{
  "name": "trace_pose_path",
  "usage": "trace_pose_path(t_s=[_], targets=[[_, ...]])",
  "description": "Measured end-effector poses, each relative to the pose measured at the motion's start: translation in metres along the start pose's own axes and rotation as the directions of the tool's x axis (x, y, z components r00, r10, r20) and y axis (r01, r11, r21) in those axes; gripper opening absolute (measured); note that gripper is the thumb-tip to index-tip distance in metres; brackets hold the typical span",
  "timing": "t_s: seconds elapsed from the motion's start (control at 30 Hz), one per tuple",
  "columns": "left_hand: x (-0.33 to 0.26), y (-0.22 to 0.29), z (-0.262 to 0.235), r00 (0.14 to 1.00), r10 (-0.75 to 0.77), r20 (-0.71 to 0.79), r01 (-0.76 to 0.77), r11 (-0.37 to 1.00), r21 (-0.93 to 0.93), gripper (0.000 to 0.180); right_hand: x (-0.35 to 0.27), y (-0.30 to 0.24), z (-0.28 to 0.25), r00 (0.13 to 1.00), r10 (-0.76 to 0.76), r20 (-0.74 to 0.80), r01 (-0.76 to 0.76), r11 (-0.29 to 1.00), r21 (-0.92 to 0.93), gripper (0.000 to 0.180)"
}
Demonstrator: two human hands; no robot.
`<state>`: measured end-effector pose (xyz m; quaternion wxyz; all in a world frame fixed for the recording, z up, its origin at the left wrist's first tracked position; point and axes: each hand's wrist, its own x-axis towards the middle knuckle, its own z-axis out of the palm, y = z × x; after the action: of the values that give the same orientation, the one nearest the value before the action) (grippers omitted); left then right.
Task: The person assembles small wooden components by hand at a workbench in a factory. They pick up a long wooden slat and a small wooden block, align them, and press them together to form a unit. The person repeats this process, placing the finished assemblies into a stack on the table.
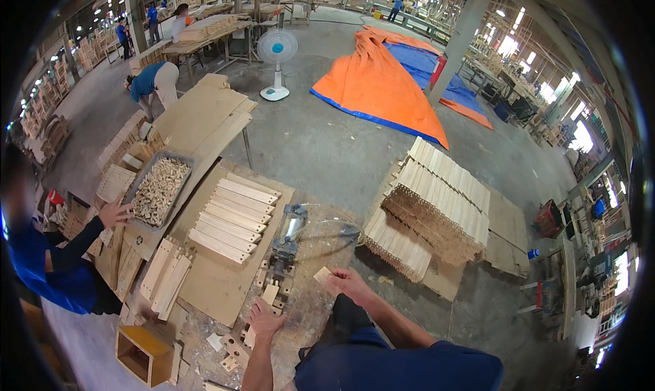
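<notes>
My right hand [349,286] pinches a pale flat wooden piece [323,276] at the bench's right side; part of the piece is hidden by the fingers. My left hand [265,319] has its fingers spread over a jig on the bench. Just beyond its fingertips lies a small wooden block [271,294] in the jig. Under and beside this hand a pale wooden strip [250,337] shows in part; whether the hand touches it I cannot tell. Past the block, a metal air cylinder [291,226] is mounted in line with the jig.
Wooden slats [232,217] lie in a row on cardboard, with more slats [166,276] nearer. A tray of dowels [161,190] stands left, by a co-worker's hand [116,212]. An open wooden box [143,355] is at lower left. Slats are stacked [437,200] at right.
</notes>
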<state>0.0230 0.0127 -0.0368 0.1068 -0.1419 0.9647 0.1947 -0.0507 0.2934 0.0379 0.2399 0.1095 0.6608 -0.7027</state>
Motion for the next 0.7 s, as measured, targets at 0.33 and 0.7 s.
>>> trace_pose_path(t_s=[0.33,0.7], targets=[[0.008,-0.032,0.023,0.995,-0.08,0.06,0.081,0.996,-0.025,0.099,0.012,-0.004,0.008,0.998,0.043,0.049,-0.047,0.995,0.088,0.02],[0.011,-0.028,0.024,0.995,-0.073,0.069,0.075,0.997,-0.027,0.084,0.014,0.003,0.003,0.988,0.147,0.054,-0.148,0.988,0.03,0.024]])
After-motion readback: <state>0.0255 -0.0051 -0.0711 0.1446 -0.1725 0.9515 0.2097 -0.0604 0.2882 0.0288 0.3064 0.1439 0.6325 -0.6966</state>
